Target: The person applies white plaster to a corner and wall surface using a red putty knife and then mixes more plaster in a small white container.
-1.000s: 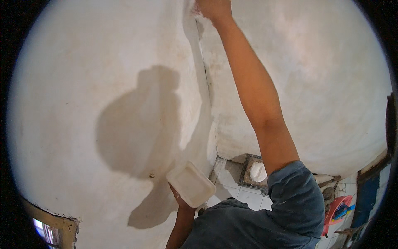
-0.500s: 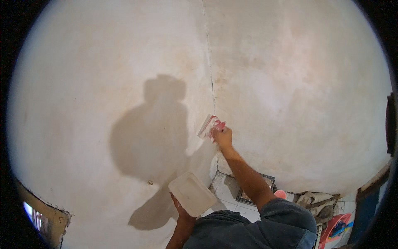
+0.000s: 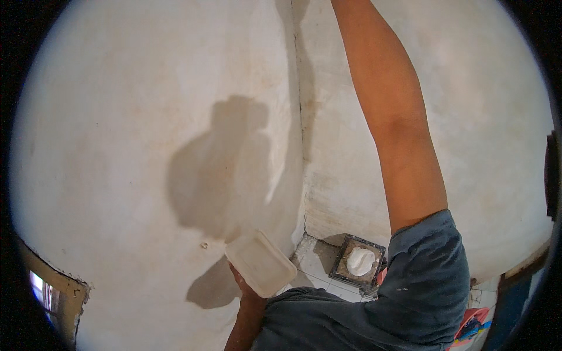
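Prob best to press evenly along wall corner (image 3: 302, 117), reaching up w/ R arm (image 3: 391, 99). Keep pale tray (image 3: 261, 264) steady at lower ctr, clamped by its lower-left edge in L hand (image 3: 248, 289); can't tell R hand's grip, out of view up top

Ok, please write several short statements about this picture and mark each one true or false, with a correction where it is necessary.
1. The left hand holds a pale rectangular container. True.
2. The right hand also grips this container. False: the right arm extends beyond the top edge, so the right hand is out of view.
3. A white mass lies on a dark-edged square tray. True.
4. The right sleeve is bright red. False: the right sleeve is dark blue-grey.
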`<state>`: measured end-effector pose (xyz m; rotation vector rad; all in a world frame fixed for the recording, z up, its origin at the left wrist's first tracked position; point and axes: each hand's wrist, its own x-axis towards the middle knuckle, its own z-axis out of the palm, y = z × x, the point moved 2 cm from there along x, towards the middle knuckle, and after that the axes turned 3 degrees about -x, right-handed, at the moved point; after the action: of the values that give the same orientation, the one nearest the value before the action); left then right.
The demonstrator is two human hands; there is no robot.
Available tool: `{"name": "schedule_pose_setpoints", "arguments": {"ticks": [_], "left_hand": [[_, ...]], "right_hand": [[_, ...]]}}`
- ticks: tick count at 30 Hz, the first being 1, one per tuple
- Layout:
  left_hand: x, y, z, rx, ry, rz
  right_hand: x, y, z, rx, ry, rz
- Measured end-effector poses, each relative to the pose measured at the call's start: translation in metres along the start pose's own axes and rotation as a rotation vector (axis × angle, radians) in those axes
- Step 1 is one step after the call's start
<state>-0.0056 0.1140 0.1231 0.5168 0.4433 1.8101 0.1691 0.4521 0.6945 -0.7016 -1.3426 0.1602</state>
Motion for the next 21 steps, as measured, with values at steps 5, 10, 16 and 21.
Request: {"name": "schedule_pose_setpoints", "arguments": {"ticks": [5,10,16,21], "left_hand": [[0.001,-0.012,0.002,-0.259,0.013,-0.103],[0.0,-0.028,0.019,-0.384,0.026,-0.19],[0.009,-0.034,0.015,-0.157,0.008,-0.06],[0.017,-0.03,0.034,-0.2,0.068,-0.059]], "right_hand": [[-0.127,0.112,0.029,-0.61,-0.119,-0.528],[-0.436,0.234,-0.01,-0.549,-0.472,-0.511],[-0.517,0.246,-0.072,-0.488,-0.325,-0.03],[-0.45,0.188,-0.11,-0.121,-0.346,0.407]]}}
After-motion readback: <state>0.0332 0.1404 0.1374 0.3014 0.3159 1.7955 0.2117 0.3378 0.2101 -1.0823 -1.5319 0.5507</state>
